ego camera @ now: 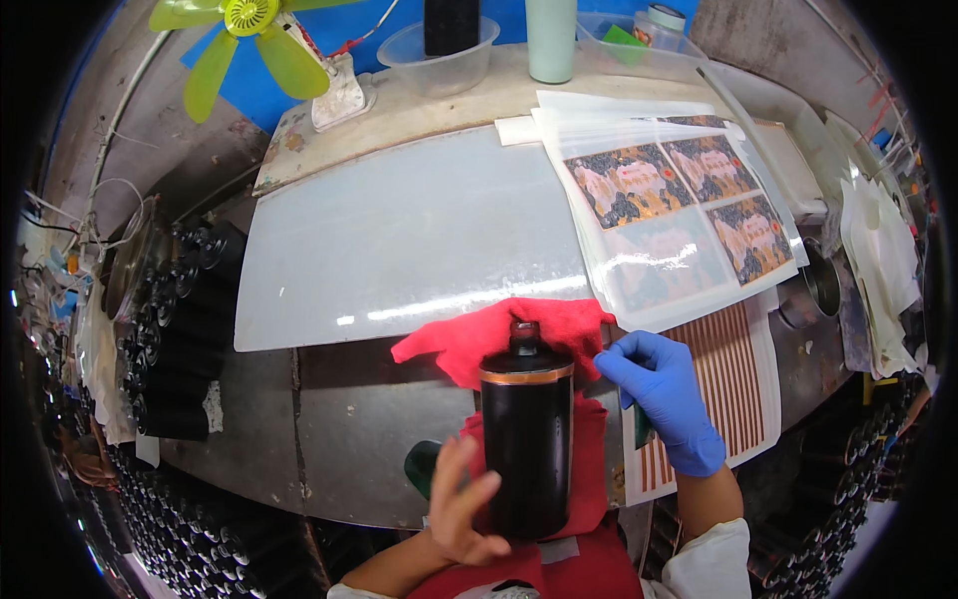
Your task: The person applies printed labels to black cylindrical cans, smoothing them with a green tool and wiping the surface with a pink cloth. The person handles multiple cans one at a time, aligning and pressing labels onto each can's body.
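A glossy black bottle [526, 442] with a copper-coloured band below its shoulder lies or stands before me over a red cloth [479, 337]. My bare left hand [460, 502] is beside its lower left side, fingers spread and somewhat blurred, holding nothing. Right of the bottle is my right hand [658, 389] in a blue glove, thumb and forefinger brought together near the cloth's edge; whether something thin is between them I cannot tell. A dark green object [642, 427] shows beneath this hand, and another [425, 466] is left of the bottle.
Printed decal sheets [662, 202] lie right of a pale grey board [412, 232], with a copper-striped sheet [726, 397] below them. Behind are a green fan [253, 16], a plastic bowl [441, 67] and a pale green tumbler [551, 45]. Many black bottles [183, 359] are stacked at left.
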